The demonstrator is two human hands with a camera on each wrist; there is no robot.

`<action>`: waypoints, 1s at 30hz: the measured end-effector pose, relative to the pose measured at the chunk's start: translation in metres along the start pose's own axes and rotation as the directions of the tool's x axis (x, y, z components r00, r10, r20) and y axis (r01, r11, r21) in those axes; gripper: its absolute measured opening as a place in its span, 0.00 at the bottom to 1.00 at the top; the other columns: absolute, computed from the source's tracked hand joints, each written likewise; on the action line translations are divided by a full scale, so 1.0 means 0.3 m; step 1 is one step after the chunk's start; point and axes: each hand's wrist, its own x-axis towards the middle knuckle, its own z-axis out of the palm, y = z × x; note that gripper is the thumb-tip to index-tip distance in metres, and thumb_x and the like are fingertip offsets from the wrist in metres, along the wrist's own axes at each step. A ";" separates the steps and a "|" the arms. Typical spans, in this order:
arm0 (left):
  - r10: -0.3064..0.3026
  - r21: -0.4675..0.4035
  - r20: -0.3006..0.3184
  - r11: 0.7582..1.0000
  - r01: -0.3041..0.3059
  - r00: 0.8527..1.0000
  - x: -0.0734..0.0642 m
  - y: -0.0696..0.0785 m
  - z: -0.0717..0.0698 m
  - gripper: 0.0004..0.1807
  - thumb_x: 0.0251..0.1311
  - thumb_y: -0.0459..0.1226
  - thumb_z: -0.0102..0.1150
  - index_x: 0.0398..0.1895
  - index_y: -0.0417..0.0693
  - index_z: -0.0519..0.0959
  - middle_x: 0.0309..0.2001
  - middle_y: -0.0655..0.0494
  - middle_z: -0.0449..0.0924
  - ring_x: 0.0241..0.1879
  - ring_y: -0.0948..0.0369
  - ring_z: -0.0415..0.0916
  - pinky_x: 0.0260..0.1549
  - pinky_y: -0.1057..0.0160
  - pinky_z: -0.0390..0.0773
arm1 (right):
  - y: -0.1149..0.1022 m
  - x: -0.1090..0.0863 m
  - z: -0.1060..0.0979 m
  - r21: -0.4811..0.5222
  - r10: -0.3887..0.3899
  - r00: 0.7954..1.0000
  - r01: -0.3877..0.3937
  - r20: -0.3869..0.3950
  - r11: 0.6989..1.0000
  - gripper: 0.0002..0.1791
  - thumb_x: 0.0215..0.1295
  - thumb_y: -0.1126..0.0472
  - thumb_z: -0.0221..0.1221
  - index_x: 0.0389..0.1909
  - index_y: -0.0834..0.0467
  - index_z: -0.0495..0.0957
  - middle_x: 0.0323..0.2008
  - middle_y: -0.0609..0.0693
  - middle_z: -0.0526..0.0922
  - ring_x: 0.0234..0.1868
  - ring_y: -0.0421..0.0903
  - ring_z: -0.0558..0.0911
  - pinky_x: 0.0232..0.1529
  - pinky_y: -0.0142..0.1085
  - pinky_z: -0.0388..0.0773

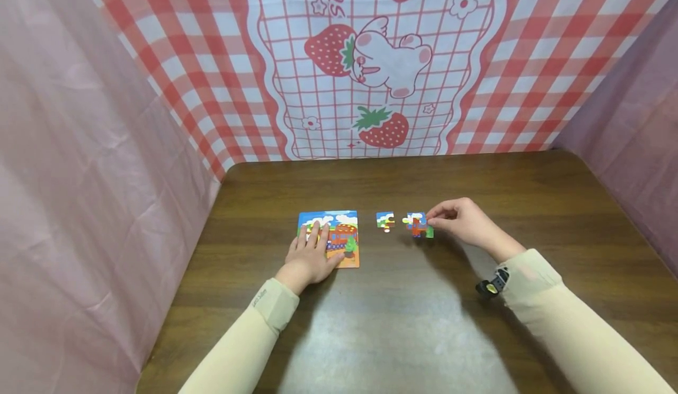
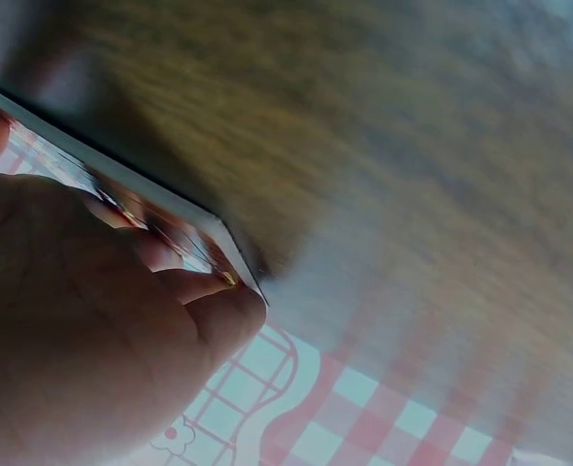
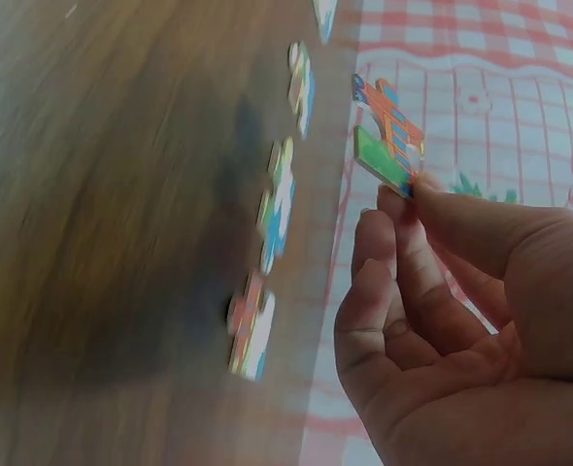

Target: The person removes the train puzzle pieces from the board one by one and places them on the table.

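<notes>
My left hand (image 1: 309, 260) rests with fingers spread on a picture puzzle board (image 1: 351, 257) showing a red train under a blue sky, covering its lower left part. In the left wrist view, the fingers lie over the board's face near its edge. My right hand (image 1: 466, 222) pinches a jigsaw piece (image 3: 391, 136), orange-red and blue with a green corner, between thumb and fingertips. It is raised over the table, overlapping other pieces in the head view. Loose jigsaw pieces lie in a row beside the board; one (image 1: 385, 219) shows sky and green.
The brown wooden table (image 1: 397, 323) carries the board and pieces. A red-and-white checked strawberry cloth (image 1: 365, 135) hangs behind its far edge. Pink curtains (image 1: 106, 176) hang at the sides. A small black device (image 1: 492, 284) is strapped to my right wrist.
</notes>
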 end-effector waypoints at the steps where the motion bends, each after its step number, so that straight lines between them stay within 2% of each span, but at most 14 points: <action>1: 0.001 -0.002 -0.001 1.000 -0.001 1.000 -0.004 0.002 -0.004 0.48 0.72 0.69 0.30 0.83 0.55 0.33 0.82 0.51 0.27 0.78 0.43 0.25 0.73 0.44 0.38 | 0.008 -0.007 -0.010 -0.006 0.007 1.000 -0.007 0.001 1.000 0.06 0.67 0.62 0.69 0.39 0.62 0.88 0.31 0.51 0.87 0.31 0.42 0.80 0.31 0.33 0.74; 6: 0.004 -0.020 -0.020 1.000 -0.005 1.000 -0.039 0.016 -0.038 0.46 0.74 0.66 0.33 0.84 0.52 0.39 0.82 0.49 0.32 0.78 0.43 0.29 0.73 0.45 0.41 | 0.044 -0.037 -0.050 -0.043 0.049 0.999 -0.048 0.023 0.998 0.07 0.68 0.60 0.68 0.39 0.60 0.88 0.34 0.49 0.88 0.32 0.43 0.79 0.32 0.34 0.75; 8: 0.014 -0.024 -0.043 1.000 -0.015 0.999 -0.037 0.013 -0.035 0.47 0.74 0.66 0.35 0.84 0.50 0.42 0.82 0.47 0.36 0.78 0.42 0.31 0.73 0.44 0.42 | 0.060 -0.047 -0.062 -0.056 0.073 0.997 -0.071 0.037 0.996 0.07 0.69 0.59 0.67 0.39 0.60 0.88 0.34 0.48 0.87 0.33 0.44 0.80 0.32 0.34 0.76; 13: 0.026 -0.026 -0.052 0.999 -0.028 0.998 -0.036 0.012 -0.032 0.46 0.74 0.66 0.35 0.84 0.49 0.42 0.82 0.46 0.36 0.78 0.41 0.31 0.72 0.43 0.43 | 0.099 -0.074 -0.090 -0.068 0.127 0.988 -0.122 0.085 0.990 0.08 0.69 0.60 0.67 0.40 0.60 0.88 0.33 0.48 0.87 0.33 0.45 0.81 0.32 0.36 0.76; 18: 0.023 -0.025 -0.037 0.999 -0.024 0.999 -0.055 0.021 -0.047 0.46 0.74 0.65 0.35 0.84 0.50 0.42 0.82 0.47 0.35 0.78 0.42 0.31 0.73 0.44 0.43 | 0.131 -0.087 -0.095 -0.069 0.150 0.981 -0.142 0.121 0.987 0.09 0.69 0.61 0.67 0.41 0.63 0.88 0.34 0.49 0.88 0.35 0.45 0.83 0.34 0.36 0.77; 22: 0.022 -0.023 -0.039 0.999 -0.023 0.999 -0.052 0.019 -0.046 0.46 0.74 0.65 0.35 0.84 0.50 0.42 0.82 0.47 0.36 0.78 0.42 0.32 0.73 0.44 0.44 | 0.147 -0.086 -0.086 -0.105 0.137 0.986 -0.127 0.098 0.986 0.06 0.67 0.62 0.68 0.39 0.62 0.88 0.34 0.47 0.87 0.34 0.44 0.80 0.35 0.35 0.76; 26: 0.013 -0.024 -0.025 1.000 -0.014 1.000 -0.029 0.010 -0.027 0.47 0.73 0.68 0.32 0.84 0.52 0.38 0.82 0.49 0.32 0.78 0.42 0.29 0.73 0.44 0.42 | 0.148 -0.079 -0.076 -0.169 0.110 0.992 -0.097 0.069 0.981 0.03 0.66 0.64 0.68 0.35 0.60 0.88 0.31 0.46 0.86 0.32 0.44 0.77 0.34 0.38 0.74; 30: 0.007 -0.020 -0.019 1.000 -0.007 1.000 -0.011 0.003 -0.010 0.48 0.72 0.69 0.31 0.84 0.54 0.35 0.82 0.51 0.30 0.78 0.43 0.27 0.73 0.44 0.40 | 0.148 -0.071 -0.069 -0.218 0.124 0.990 -0.107 0.067 0.970 0.03 0.65 0.64 0.68 0.33 0.60 0.87 0.29 0.46 0.85 0.31 0.45 0.76 0.34 0.41 0.74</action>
